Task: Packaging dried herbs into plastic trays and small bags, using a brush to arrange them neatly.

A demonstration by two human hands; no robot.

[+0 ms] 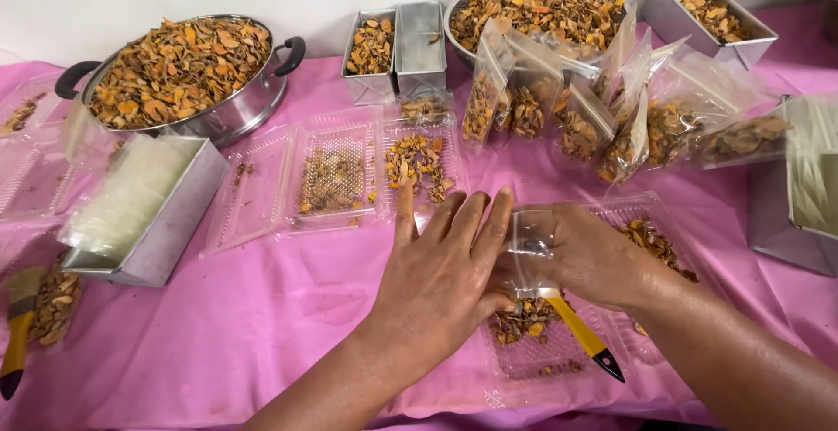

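Setting: Pink cloth (262, 326) covers the whole table, with a white wall behind.
Left hand: my left hand (441, 278) lies flat, fingers spread and pressed down, gripping nothing I can see; its fingertips touch a small clear bag (531, 243).
Right hand: my right hand (589, 256) is curled around that bag, pinching its mouth.
Thing in hand: the bag sits between both hands, above a clear plastic tray (546, 357) holding a little heap of dried orange chips (522, 319).
Tool: a yellow-handled brush (583, 335) pokes out from under my right hand, resting on the tray; whether that hand holds it, I cannot tell.
Risk: I judge the thin bag could slip or fold shut, scattering chips onto the cloth, because the film is slick. The light tray could also skid under pressure.
Around: filled bags (611, 117) stand just behind, near enough to topple if an arm swings out.
Further off: a handled pot (188, 73), a steel bowl (541, 7), metal tins (397, 47) and a stack of empty bags in a tin (140, 199).
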